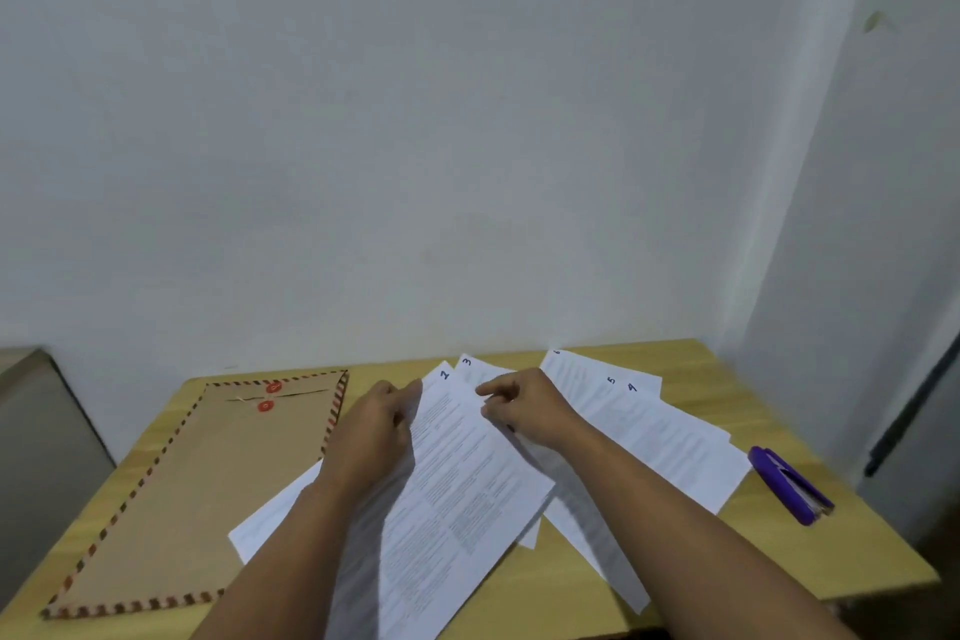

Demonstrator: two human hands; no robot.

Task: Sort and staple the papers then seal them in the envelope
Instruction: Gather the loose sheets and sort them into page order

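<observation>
Several white printed sheets with handwritten numbers lie fanned across the wooden table (550, 587). The sheet marked 2 (457, 483) is on top in the middle, with sheet 3 (475, 365) peeking out behind it. My left hand (376, 431) grips the left edge of sheet 2. My right hand (524, 408) pinches the papers at its right edge. Sheets marked 4 and 5 (654, 426) lie spread to the right. A brown envelope (208, 483) with a red-striped border and red string buttons lies flat at the left. A purple stapler (789, 483) rests at the right.
The table stands against a pale wall, with a corner of the room at the right. A grey cabinet (36, 457) is beside the table's left edge. The table's right edge is just past the stapler.
</observation>
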